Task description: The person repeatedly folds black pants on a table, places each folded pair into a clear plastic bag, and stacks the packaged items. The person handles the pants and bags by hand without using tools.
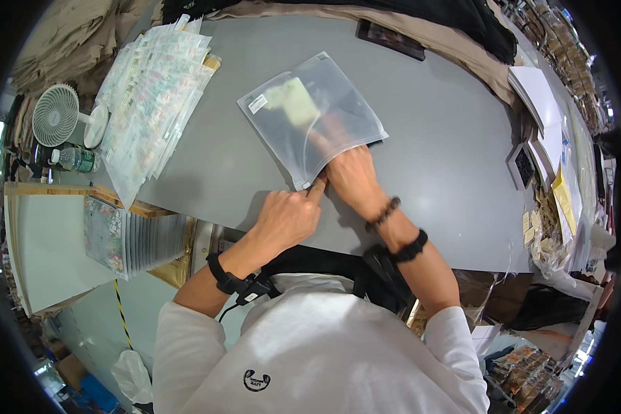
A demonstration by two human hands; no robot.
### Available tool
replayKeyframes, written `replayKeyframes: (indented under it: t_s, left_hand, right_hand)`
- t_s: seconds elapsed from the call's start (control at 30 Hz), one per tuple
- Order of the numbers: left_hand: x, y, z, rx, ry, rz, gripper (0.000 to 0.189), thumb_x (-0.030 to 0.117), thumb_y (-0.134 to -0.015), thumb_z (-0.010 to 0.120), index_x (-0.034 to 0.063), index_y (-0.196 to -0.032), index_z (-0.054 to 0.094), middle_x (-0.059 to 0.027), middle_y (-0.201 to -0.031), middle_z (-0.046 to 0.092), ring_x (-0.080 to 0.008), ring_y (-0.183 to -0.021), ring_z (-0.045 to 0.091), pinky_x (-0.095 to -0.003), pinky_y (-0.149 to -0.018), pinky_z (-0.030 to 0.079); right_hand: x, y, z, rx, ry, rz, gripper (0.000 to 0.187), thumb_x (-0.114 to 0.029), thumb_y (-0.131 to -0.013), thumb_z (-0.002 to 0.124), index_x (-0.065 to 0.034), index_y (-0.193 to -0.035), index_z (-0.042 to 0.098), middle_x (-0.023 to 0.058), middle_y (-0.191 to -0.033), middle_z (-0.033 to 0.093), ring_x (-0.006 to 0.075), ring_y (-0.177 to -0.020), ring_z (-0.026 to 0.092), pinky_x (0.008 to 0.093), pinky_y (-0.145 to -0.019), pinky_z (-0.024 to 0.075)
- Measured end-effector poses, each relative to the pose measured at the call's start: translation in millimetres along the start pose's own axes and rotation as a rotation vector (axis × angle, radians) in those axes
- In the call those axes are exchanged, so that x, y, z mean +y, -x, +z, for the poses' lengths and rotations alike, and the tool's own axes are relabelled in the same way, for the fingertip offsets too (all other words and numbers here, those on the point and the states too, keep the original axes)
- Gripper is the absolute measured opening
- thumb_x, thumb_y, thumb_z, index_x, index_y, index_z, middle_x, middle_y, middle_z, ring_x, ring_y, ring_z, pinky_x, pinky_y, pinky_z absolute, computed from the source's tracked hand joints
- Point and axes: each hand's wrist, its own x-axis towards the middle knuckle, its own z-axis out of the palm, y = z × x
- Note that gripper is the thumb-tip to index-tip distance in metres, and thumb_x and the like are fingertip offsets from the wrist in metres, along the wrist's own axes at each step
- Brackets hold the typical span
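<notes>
A frosted plastic zip bag [290,142] lies tilted on the grey table [445,155], its mouth towards me. Inside, a pale yellow-green item [300,103] shows blurrily through the film. My right hand [354,173] reaches into the mouth; its fingers appear faintly under the plastic, close to that item, and whether they grip anything is unclear. At the bag's near corner, beside the zip slider [304,185], my left hand [290,215] has its index finger extended to the mouth edge and the other fingers curled. Its thumb is hidden, so a pinch cannot be made out.
Floral-printed zip bags [155,93] lie fanned in a pile at the left. Beside them stand a white fan [56,115] and a plastic bottle [77,159]. A phone-like dark device [390,40] lies at the back, near beige fabric [460,62]. White cards [535,98] sit at the right.
</notes>
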Motion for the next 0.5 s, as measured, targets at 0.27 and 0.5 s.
replayKeyframes:
  t_s: [0.27,0.5]
  left_hand:
    - [-1,14,-17,0.377,0.474,-0.222,0.024,0.013,-0.090,0.074,0.0054,-0.113,0.076,-0.0101,-0.061,0.067,-0.0242,-0.050,0.066,-0.0374,-0.053,0.053]
    - [12,47,-14,-0.057,0.887,-0.704,0.034,0.030,-0.098,0.078,-0.0029,-0.091,0.073,-0.0087,-0.063,0.069,-0.0107,-0.055,0.066,-0.0287,-0.047,0.048]
  right_hand:
    - [-8,-8,-16,-0.021,0.026,-0.210,0.050,-0.015,-0.074,0.079,-0.0159,-0.123,0.073,0.0134,-0.141,0.058,0.0390,-0.130,0.056,0.0560,-0.098,0.0475]
    - [-16,38,-29,-0.193,0.088,-0.191,0.057,-0.025,-0.088,0.074,-0.0267,-0.143,0.063,0.0171,-0.160,0.044,0.0410,-0.151,0.038,0.0699,-0.118,0.0268]
